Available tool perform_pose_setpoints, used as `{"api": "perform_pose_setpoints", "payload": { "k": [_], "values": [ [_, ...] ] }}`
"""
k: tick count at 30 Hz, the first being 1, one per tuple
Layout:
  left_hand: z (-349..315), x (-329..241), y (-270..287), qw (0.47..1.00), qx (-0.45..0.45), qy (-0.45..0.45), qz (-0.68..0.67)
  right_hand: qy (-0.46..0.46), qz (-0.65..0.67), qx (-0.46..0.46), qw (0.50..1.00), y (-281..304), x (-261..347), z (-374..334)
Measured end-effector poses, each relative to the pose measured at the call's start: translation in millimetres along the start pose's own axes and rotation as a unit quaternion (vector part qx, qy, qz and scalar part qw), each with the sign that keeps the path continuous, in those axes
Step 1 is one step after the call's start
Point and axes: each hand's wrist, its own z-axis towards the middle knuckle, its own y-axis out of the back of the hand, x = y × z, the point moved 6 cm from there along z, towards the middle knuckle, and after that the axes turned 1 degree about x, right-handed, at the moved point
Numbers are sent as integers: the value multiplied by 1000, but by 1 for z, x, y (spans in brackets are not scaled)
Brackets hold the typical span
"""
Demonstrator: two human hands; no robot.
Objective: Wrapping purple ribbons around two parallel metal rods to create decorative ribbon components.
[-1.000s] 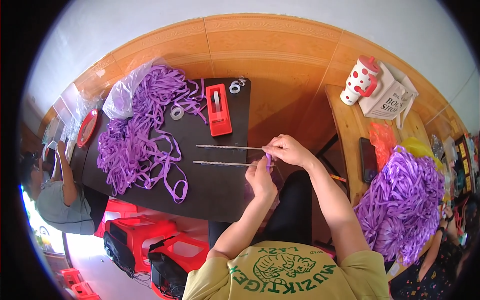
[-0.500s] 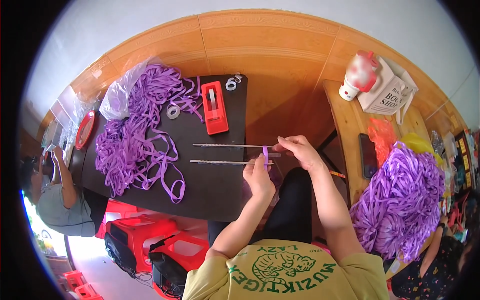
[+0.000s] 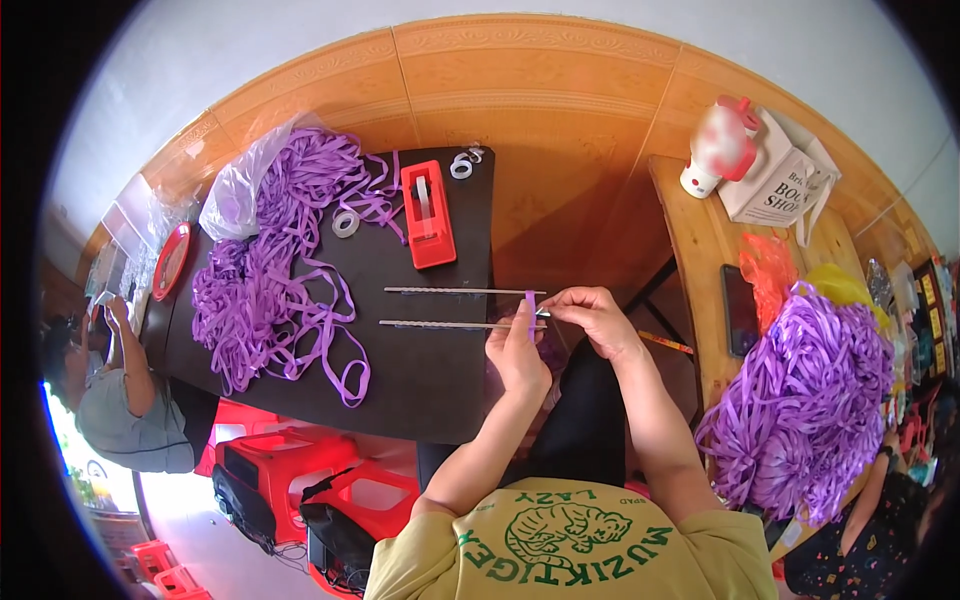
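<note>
Two thin, twisted-looking rods point(image 3: 440, 291) stick out over the right edge of the dark table, lying side by side with a gap between. A narrow purple ribbon point(image 3: 531, 312) spans their right ends. My left hand point(image 3: 517, 357) is closed on this ribbon by the nearer rod, thumb pointing away from me. Just to the right, my right hand point(image 3: 597, 318) is closed in a pinch beside the ribbon. A small pale, shiny strip point(image 3: 543, 312) shows at its fingertips; what it is, I cannot make out.
On the dark table point(image 3: 420, 370) are a heap of purple ribbon point(image 3: 255, 300), a red tape dispenser point(image 3: 428, 215) and tape rolls point(image 3: 345, 223). A wooden table point(image 3: 705, 255) at right bears a phone point(image 3: 739, 310), more ribbon point(image 3: 800, 400), a cup and a bag. Red stools point(image 3: 375, 495) stand lower left.
My right hand has come down from the farther rod's end to the gap between the rods, beside the ribbon. The left hand has stayed on the ribbon.
</note>
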Motion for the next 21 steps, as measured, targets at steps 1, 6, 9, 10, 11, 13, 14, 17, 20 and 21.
{"api": "perform_pose_setpoints", "payload": {
  "k": [1,6,9,10,11,13,14,17,20,21],
  "values": [
    [3,2,3,1000,3,-7,-4,0,0,2,1000,0,1,0],
    [6,5,8,1000,10,-12,-21,-59,66,23,996,-1,-7,0],
    [4,3,6,999,26,-10,-15,-66,87,59,992,3,-36,13],
    [1,3,5,1000,23,1,-16,-66,85,61,992,6,-44,15],
    [0,2,4,1000,20,11,-17,-55,65,71,994,4,-45,18],
    [-4,0,4,999,18,21,-17,-44,44,84,995,4,-45,24],
    [-6,0,5,999,13,34,-15,-29,44,102,993,1,-42,25],
    [-7,-2,2,999,7,35,-36,-37,73,86,993,0,-36,25],
    [-7,-4,2,999,7,27,-23,-74,133,68,986,-3,-28,16],
    [-7,-4,1,999,7,30,-23,-90,164,87,978,-5,-29,12]
  ]
}}
